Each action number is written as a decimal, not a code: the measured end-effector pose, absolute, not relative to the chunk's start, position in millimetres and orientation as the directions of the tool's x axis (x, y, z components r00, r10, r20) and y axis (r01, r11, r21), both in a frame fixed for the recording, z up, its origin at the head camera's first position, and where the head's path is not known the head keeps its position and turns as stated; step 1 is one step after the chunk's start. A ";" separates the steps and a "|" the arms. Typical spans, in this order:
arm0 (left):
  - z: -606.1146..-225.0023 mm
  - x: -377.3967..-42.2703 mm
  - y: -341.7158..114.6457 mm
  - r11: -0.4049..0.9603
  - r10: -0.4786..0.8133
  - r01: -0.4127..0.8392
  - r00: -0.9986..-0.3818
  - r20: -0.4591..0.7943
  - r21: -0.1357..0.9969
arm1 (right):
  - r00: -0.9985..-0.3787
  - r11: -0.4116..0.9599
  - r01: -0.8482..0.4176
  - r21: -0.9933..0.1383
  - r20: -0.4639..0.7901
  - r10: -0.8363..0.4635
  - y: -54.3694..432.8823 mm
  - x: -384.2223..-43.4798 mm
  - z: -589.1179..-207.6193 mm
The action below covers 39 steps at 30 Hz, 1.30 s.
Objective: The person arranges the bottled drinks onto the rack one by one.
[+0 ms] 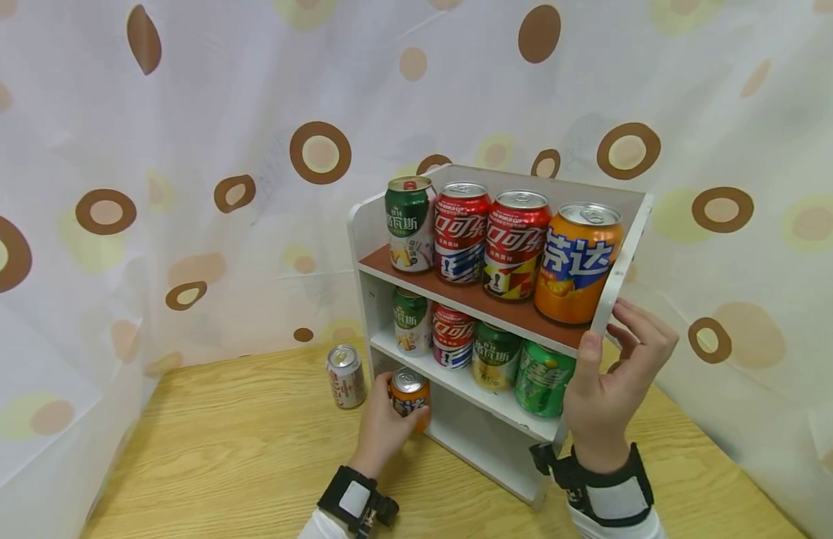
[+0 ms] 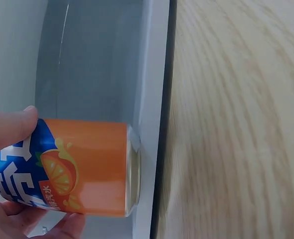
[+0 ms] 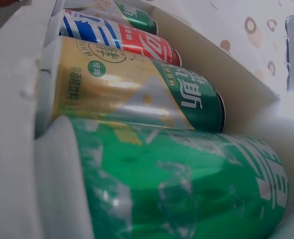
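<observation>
My left hand (image 1: 384, 421) grips an orange soda can (image 2: 97, 167), thumb on one side and fingers on the other. The can stands upright at the left end of the lowest level of a white three-level shelf (image 1: 628, 243); in the left wrist view its base is right at that level's front edge. At the shelf's right side panel, my right hand (image 1: 618, 378) holds the edge, thumb in front and fingers behind. The right wrist view shows a green can (image 3: 182, 184) and a gold-and-green can (image 3: 132, 89) on the middle level.
On the top level stand a green-and-white can (image 1: 409, 224), two red cola cans (image 1: 462, 232) and another orange can (image 1: 578, 262). A white can (image 1: 346, 378) stands on the wooden table (image 1: 241, 442) left of the shelf. A patterned curtain (image 1: 254, 112) hangs behind.
</observation>
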<state>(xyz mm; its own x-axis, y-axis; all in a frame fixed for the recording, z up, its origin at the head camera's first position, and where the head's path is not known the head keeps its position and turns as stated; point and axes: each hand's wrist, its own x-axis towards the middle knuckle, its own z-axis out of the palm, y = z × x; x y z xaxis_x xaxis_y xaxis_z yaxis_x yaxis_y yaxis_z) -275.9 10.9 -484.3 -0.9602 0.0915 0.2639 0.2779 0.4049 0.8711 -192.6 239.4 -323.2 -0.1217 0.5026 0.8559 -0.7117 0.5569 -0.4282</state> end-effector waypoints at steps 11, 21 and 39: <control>-489.2 -277.3 15.6 0.429 0.075 0.292 -0.954 0.289 0.854 | -0.112 0.561 -0.712 -0.422 0.857 0.503 238.7 -192.7 -323.5; -496.7 -285.0 22.4 0.452 0.086 0.323 -0.944 0.319 0.831 | -0.120 0.564 -0.708 -0.425 0.860 0.497 239.4 -192.8 -324.5; -497.3 -280.8 32.6 0.345 -0.011 0.213 -0.973 0.231 0.914 | -0.119 0.569 -0.708 -0.418 0.865 0.488 241.0 -193.1 -326.5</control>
<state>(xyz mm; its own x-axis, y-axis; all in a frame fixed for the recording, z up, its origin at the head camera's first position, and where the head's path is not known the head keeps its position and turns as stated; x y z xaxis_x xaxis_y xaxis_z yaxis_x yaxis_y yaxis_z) -280.8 32.6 -497.3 -0.9728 -0.0113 0.2312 0.2133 0.3445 0.9142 -193.1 241.0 -326.5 -0.1186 0.4883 0.8646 -0.7081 0.5689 -0.4184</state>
